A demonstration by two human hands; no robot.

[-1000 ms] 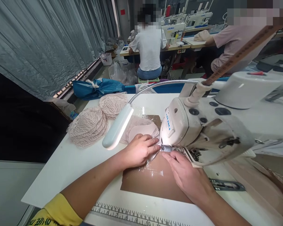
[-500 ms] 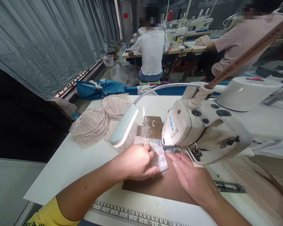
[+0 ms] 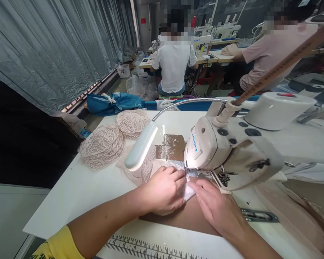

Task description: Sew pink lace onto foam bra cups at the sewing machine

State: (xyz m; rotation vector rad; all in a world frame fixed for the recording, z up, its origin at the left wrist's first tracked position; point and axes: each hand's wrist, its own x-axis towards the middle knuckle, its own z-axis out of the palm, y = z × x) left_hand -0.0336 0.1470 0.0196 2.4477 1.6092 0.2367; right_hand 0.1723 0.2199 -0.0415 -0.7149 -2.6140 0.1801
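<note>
A pale piece of lace fabric (image 3: 189, 193) lies under the needle area of the white sewing machine (image 3: 205, 144), on a brown sheet (image 3: 175, 219). My left hand (image 3: 169, 190) is closed over the lace, its fingers curled and pressing close to the presser foot. Much of the piece is hidden beneath that hand. From the other side, my right hand (image 3: 216, 203) pinches the near right edge of the lace with thumb and forefinger. The needle itself is too small to make out.
Two stacks of lace cups (image 3: 101, 147) sit on the left of the white table (image 3: 70, 201). A lit lamp (image 3: 140, 145) hangs low beside the machine. A printed ruler (image 3: 145, 248) runs along the front edge. Two people sit at machines beyond.
My left hand has moved right and closer to the needle, covering more of the lace. My right fingertips, before beside the fabric, now grip its edge. The view has shifted slightly.
</note>
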